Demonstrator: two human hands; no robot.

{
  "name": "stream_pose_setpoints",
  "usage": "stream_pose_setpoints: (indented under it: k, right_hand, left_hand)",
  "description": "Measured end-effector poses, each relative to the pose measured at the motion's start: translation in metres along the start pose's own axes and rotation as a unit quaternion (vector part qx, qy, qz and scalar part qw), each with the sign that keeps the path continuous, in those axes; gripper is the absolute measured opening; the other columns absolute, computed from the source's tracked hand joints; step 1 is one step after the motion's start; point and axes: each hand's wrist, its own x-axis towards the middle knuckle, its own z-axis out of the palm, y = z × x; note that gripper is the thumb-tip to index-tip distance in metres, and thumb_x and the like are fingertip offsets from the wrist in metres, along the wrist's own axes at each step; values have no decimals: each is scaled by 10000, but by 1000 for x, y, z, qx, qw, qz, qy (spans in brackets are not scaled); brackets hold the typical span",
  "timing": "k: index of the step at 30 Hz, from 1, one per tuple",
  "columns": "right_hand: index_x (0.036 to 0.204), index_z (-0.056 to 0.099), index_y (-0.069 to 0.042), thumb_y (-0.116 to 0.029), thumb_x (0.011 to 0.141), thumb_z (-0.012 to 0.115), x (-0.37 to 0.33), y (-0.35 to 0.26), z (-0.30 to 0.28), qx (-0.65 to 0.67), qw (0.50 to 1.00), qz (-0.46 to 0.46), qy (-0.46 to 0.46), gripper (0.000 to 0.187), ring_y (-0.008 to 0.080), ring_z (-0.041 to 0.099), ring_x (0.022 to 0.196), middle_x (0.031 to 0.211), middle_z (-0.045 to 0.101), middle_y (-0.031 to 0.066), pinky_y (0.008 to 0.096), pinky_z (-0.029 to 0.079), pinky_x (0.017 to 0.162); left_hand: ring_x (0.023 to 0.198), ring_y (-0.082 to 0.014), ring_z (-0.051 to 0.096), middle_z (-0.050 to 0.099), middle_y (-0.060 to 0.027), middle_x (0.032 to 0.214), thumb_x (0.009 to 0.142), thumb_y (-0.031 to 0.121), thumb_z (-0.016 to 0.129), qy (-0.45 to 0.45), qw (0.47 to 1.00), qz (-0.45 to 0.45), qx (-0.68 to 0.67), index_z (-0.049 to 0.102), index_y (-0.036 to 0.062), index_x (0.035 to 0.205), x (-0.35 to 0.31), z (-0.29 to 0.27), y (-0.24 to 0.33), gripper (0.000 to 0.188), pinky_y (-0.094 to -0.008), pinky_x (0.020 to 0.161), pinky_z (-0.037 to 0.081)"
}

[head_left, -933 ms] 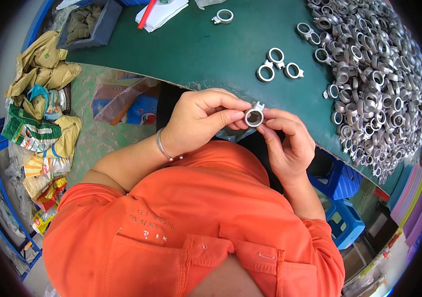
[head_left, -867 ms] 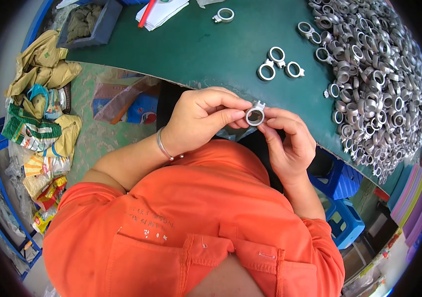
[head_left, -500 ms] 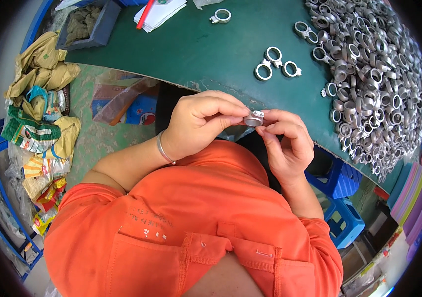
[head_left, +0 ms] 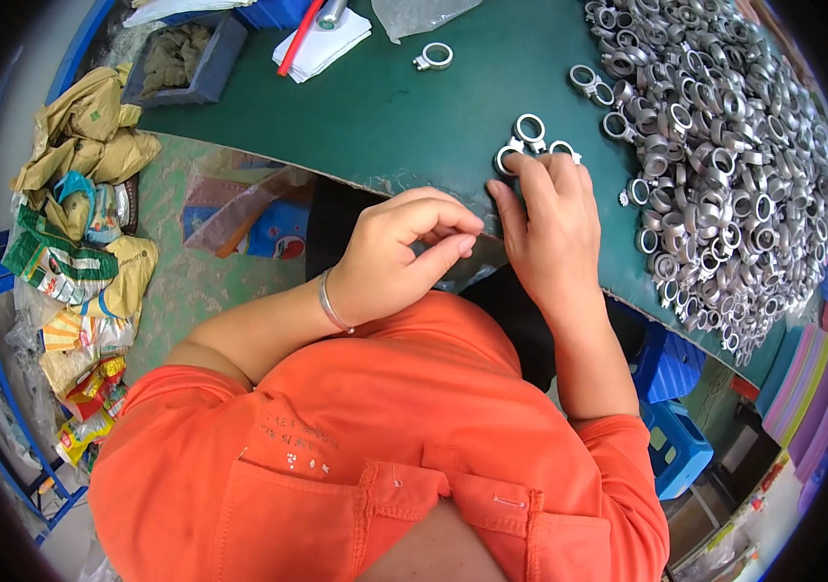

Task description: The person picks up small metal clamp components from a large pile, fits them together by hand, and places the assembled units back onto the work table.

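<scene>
Over the near edge of the green table, my left hand (head_left: 406,254) has its thumb and fingertips drawn together. Whatever may be in that pinch is hidden. Above the table my right hand (head_left: 557,218) reaches out, thumb apart from its stretched fingers. Its fingertips are at a small group of silver ring clamps, partly covering them. One ring clamp (head_left: 529,128) of the group stands out beyond the fingers, another ring (head_left: 501,160) shows by the index finger, and a third ring (head_left: 565,147) is half hidden behind the fingertips.
A large heap of grey metal rings (head_left: 714,184) covers the table's right side. One ring clamp (head_left: 434,56) lies alone farther back. White papers (head_left: 328,48) with a red pen (head_left: 299,37) and a grey bin (head_left: 222,63) sit at the far left. A blue stool (head_left: 681,446) stands below, right.
My right hand has left the ring clamp held between both hands and moved forward to the group on the table. That clamp is no longer visible. My left hand stays near its place.
</scene>
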Motion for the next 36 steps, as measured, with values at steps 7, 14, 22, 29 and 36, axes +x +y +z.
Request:
stream_pose_setpoints:
  k: [7, 14, 22, 29, 36]
  right_hand:
    - [872, 631, -36, 8, 753, 710, -22, -7, -11, 286, 956, 60, -20, 150, 263, 604, 742, 830, 627, 100, 336, 490, 637]
    - [962, 610, 5, 70, 834, 634, -41, -11, -7, 385, 915, 119, 18, 146, 194, 651, 779, 936, 660, 117, 284, 523, 654]
    - [983, 624, 4, -1, 866, 637, -32, -17, -24, 519, 819, 210, -126, 119, 147, 620, 827, 959, 644, 82, 260, 520, 686]
    - [892, 635, -34, 39, 697, 662, -31, -9, -37, 225, 958, -60, -166, 211, 312, 582, 868, 987, 586, 134, 365, 503, 722]
    - [891, 615, -53, -73, 809, 663, -1, 24, -21, -79, 995, 53, -17, 97, 304, 503, 714, 813, 539, 107, 401, 432, 645]
  left_hand:
    - [776, -98, 647, 637, -55, 949, 914, 24, 599, -2, 949, -206, -241, 637, -47, 967, 10, -7, 8, 97, -212, 674, 530]
    - [747, -102, 596, 618, -58, 886, 831, 3, 694, -16, 991, -25, -133, 652, -12, 902, 8, -5, 2, 84, -217, 646, 492]
    - [741, -193, 584, 603, -89, 856, 744, -81, 691, -74, 988, 116, 62, 640, 8, 846, 6, -14, 6, 144, -276, 623, 469]
    - [712, -149, 563, 595, -77, 876, 742, -106, 661, -68, 993, 63, 77, 624, 18, 840, 6, -25, 5, 163, -245, 603, 449]
    - [704, -86, 565, 584, -62, 901, 812, -74, 657, -63, 998, 22, 11, 620, -1, 885, 14, -9, 10, 110, -205, 597, 461]
